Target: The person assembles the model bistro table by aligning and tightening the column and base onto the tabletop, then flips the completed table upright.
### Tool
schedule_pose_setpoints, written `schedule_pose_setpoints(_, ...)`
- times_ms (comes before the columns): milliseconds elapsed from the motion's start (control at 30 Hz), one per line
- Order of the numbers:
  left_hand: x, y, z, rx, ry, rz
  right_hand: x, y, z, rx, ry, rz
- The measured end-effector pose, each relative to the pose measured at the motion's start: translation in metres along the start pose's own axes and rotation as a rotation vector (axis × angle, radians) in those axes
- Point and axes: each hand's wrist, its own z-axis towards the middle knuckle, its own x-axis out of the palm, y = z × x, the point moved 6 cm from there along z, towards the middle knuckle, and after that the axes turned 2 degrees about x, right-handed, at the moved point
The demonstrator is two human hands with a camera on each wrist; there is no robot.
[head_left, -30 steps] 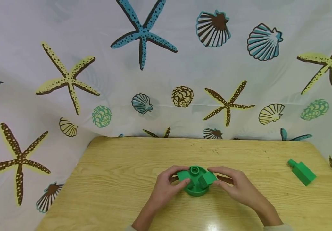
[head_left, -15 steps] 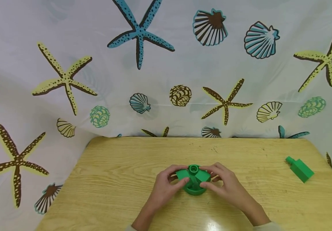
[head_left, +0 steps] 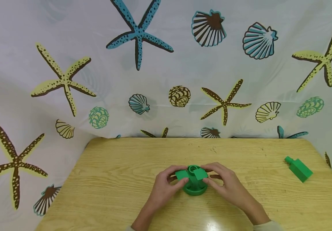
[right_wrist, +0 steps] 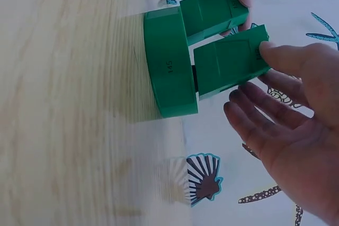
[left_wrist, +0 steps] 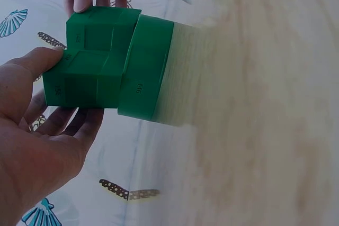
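A green round base (head_left: 195,192) with a ring-shaped socket in its top stands on the table. My left hand (head_left: 164,186) grips a green block (head_left: 181,175) on the base's left side, thumb in front and fingers behind. In the left wrist view this block (left_wrist: 85,78) sits against the base. Opposite it, my right hand (head_left: 226,183) pinches a second green block (head_left: 200,174) over the base's right side. A narrow dark gap shows between that block (right_wrist: 230,62) and the base in the right wrist view. Small dark numbers mark the pieces.
Farther right on the wooden table (head_left: 120,166) lies another green block (head_left: 301,170), with a peg on one end. White cloth (head_left: 160,77) printed with starfish and shells rises behind the table and along both sides.
My right hand has come left, bringing its block from the base's right edge in over the base. The left hand keeps its grip with little movement. The head view has shifted slightly.
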Motion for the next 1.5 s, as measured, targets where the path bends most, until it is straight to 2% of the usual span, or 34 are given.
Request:
schedule_pose_setpoints(133, -0.001, 0.000, -0.001, -0.003, -0.008, 0.012, 0.000, -0.002, 0.002, 0.034, -0.037, 0.046)
schedule_pose_setpoints(267, -0.001, -0.001, -0.001, -0.004, -0.008, 0.004, 0.000, -0.004, 0.003, 0.054, -0.082, 0.046)
schedule_pose_setpoints(467, -0.001, -0.002, -0.001, -0.006, -0.004, 0.000, 0.006, -0.004, 0.005, 0.027, -0.084, -0.044)
schedule_pose_setpoints(700, -0.001, 0.000, -0.001, -0.004, -0.007, -0.002, 0.007, -0.006, 0.006, 0.088, -0.070, -0.136)
schedule_pose_setpoints(1000, -0.002, 0.000, -0.001, -0.003, -0.012, -0.002, -0.006, -0.008, 0.001, 0.080, -0.110, 0.021)
schedule_pose_setpoints(1167, -0.001, 0.000, 0.000, 0.001, -0.005, -0.003, -0.007, -0.008, -0.001, 0.091, -0.095, -0.004)
schedule_pose_setpoints(1300, -0.001, 0.000, -0.001, 0.002, -0.002, -0.016, -0.012, -0.005, -0.004, 0.067, -0.077, -0.021)
schedule_pose_setpoints(1500, -0.001, 0.000, -0.001, 0.007, -0.003, -0.024, -0.020, -0.006, -0.007, 0.044, -0.071, 0.039)
